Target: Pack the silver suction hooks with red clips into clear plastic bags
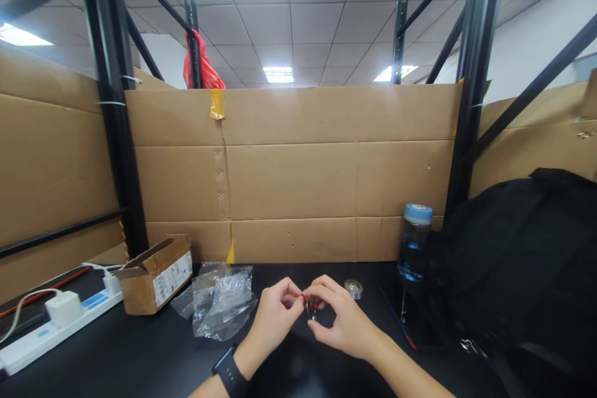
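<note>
Pinching red piece (305, 301), left hand (276, 316), right hand (346, 318)

Backpack (522, 261) blocks right; gap between roll (354, 289), bottle (414, 242) seemingly passable.

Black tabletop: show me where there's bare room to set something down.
Widest bare patch of tabletop: front left, between power strip and watch. A smaller one: between tape roll and right forearm. Crowded: the right, with backpack and bottle, and back left, with box and plastic bags.
</note>
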Demonstrator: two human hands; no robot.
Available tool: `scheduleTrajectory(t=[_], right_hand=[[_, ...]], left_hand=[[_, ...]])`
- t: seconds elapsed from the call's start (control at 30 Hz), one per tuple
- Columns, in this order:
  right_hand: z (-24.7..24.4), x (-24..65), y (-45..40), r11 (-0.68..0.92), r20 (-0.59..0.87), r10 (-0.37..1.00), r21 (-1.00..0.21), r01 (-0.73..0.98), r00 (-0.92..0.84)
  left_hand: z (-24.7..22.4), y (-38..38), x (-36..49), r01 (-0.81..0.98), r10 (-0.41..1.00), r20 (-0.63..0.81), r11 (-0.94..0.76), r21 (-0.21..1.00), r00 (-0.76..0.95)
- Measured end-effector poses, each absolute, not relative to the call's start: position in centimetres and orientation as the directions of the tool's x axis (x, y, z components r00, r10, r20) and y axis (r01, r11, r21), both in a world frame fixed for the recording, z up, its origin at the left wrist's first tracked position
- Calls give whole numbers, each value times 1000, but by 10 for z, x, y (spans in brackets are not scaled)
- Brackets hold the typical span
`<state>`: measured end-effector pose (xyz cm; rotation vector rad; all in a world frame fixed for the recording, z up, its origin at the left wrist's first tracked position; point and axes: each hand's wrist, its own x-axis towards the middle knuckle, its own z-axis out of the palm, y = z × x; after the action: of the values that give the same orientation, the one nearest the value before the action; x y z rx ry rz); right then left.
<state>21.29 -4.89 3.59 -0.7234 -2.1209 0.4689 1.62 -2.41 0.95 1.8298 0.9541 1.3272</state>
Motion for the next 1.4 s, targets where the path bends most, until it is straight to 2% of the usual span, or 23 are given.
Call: scheduleTrajectory(t=[0.3, 0.4, 0.57, 0.73, 0.87, 1.07, 1.4], right_hand=[[35, 218, -43, 732, 562, 682, -528, 432, -469], [33, 231, -29, 671, 567, 732, -499, 548, -378], [24, 265, 3, 501, 549, 810, -467, 729, -206], [6, 294, 23, 274, 377, 919, -403, 873, -114], [-3, 301, 31, 253, 313, 939, -342, 905, -144], [-7, 304, 36, 245, 348, 929, -327, 913, -124], [-5, 306, 36, 223, 283, 952, -375, 900, -118]], left_hand=[[14, -13, 6, 317, 837, 540, -539, 780, 95], [18, -5, -8, 414, 859, 477, -509, 755, 188], [17, 1, -24, 660, 814, 451, -569, 490, 367], [14, 2, -29, 763, 844, 376, -518, 387, 382], [11, 3, -34, 818, 841, 363, -507, 272, 400], [7, 5, -35, 833, 859, 324, -486, 266, 397], [15, -1, -32, 820, 858, 315, -494, 289, 406]])
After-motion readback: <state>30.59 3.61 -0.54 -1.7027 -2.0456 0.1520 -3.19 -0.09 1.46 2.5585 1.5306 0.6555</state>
